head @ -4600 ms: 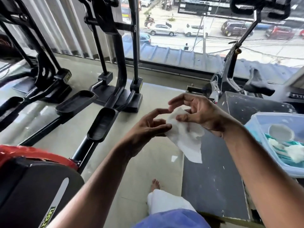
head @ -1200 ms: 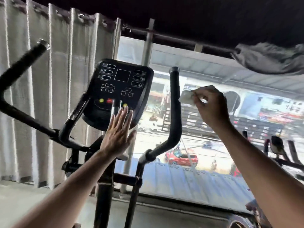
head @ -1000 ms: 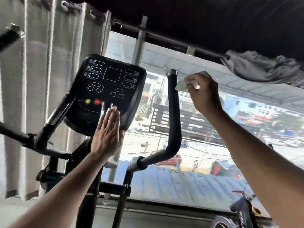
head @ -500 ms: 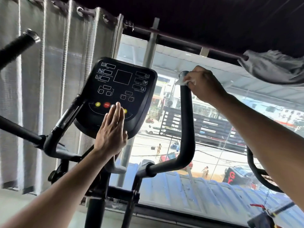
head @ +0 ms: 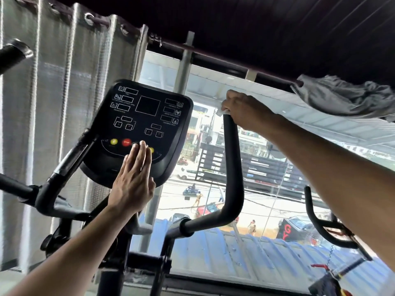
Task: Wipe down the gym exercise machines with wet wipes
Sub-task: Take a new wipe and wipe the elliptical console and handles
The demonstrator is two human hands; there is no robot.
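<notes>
A black exercise machine fills the view, with a console (head: 147,116) in the middle and an upright right handlebar (head: 233,167). My right hand (head: 245,110) grips the top end of that handlebar with a white wet wipe (head: 220,112) wrapped under the fingers; only a small edge of the wipe shows. My left hand (head: 133,180) lies flat with straight fingers against the lower face of the console, fingertips by the round yellow and red buttons.
The left handlebar (head: 12,56) juts in at the upper left, in front of a grey curtain (head: 64,103). A large window lies behind the machine. A grey cloth (head: 346,99) hangs from the rail at upper right. Another machine's handle (head: 320,223) stands at the right.
Earlier both hands unfolded the wipe near a plastic tub. Since then my right hand has brought it onto the top of the right handlebar, and my left hand has slid slightly up the console.
</notes>
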